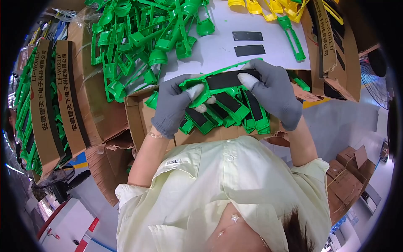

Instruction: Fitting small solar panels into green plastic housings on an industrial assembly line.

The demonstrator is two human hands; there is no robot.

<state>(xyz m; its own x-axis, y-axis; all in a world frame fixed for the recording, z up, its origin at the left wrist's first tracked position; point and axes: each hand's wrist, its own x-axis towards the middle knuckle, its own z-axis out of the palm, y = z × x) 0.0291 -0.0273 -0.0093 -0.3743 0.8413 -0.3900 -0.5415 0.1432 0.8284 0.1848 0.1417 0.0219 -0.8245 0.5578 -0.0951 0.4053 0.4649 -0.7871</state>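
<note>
My left hand (173, 105), in a grey glove with pale fingertips, is closed round the left end of a long green plastic part (216, 90). At its other end my right hand (275, 94), gloved the same way, grips it with the thumb on a black strip (224, 80) lying along the part. Below both hands, a cardboard box (145, 122) holds several green parts (239, 110) with black strips on them. Beyond my hands, two loose black strips (247, 36) lie on the white table (222, 54). The fingers behind the held part are partly hidden.
A tall heap of green plastic parts (147, 33) covers the table's left side. One green part (292, 38) lies to the right, near yellow parts (273, 7). Cardboard boxes (107, 101) with green parts stand at left; another box (344, 80) borders the table's right.
</note>
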